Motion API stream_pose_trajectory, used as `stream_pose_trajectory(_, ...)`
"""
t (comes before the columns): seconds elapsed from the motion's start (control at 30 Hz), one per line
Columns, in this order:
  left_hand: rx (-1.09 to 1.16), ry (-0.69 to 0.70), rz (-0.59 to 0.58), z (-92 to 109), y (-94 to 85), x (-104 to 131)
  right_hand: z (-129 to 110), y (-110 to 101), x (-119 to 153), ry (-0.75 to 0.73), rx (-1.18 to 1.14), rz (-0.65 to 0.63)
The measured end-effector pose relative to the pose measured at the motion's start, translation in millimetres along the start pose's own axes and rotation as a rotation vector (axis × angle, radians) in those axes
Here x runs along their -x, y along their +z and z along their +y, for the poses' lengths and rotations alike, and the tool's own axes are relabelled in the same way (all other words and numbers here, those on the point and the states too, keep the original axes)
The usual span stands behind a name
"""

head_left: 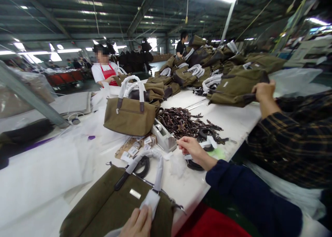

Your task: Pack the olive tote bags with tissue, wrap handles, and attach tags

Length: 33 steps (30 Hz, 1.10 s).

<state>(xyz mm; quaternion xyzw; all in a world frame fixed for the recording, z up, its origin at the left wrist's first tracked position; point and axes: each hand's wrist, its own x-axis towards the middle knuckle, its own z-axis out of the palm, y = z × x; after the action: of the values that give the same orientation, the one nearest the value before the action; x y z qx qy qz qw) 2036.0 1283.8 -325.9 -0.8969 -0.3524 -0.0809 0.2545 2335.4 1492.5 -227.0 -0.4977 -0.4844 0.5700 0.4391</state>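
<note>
An olive handbag (103,199) lies before me on the table, its handle (141,157) wrapped in white. Near the handle's lower end, my left hand (138,223) presses its fingers on a piece of white wrapping paper (151,200) against the bag. Beyond the bag, my right hand (192,148) is at the front end of a grey tape dispenser (165,138), thumb and fingers pinched together. Whatever is in that pinch is too small to make out. Coiled dark straps (142,167) lie behind the handle, beside cardboard tags with labels (133,148).
A second olive bag (129,116) stands past the tags. Dark brown straps (178,121) form a heap behind the dispenser. At right, a co-worker's hand (264,91) grips another bag (236,86). More bags are piled at the back; white sheets (52,174) cover the left side.
</note>
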Motion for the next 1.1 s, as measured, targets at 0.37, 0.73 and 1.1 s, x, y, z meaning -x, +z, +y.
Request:
stream_pose_trajectory(0.37, 0.183, -0.189, -0.145, 9.1, -43.0, -19.4, 7.1, 31.2, 11.3, 0.242, -0.177, -0.057)
stream_pose_trajectory(0.73, 0.267, -0.374, -0.130, 18.8, -58.4, -43.2, 18.6, 106.9, 101.1, 0.437, 0.098, -0.537)
stream_pose_trajectory(1.1, 0.277, -0.392, -0.074, 21.7, -52.0, -38.2, 5.0, 113.9, 105.5, 0.526, 0.451, -0.581)
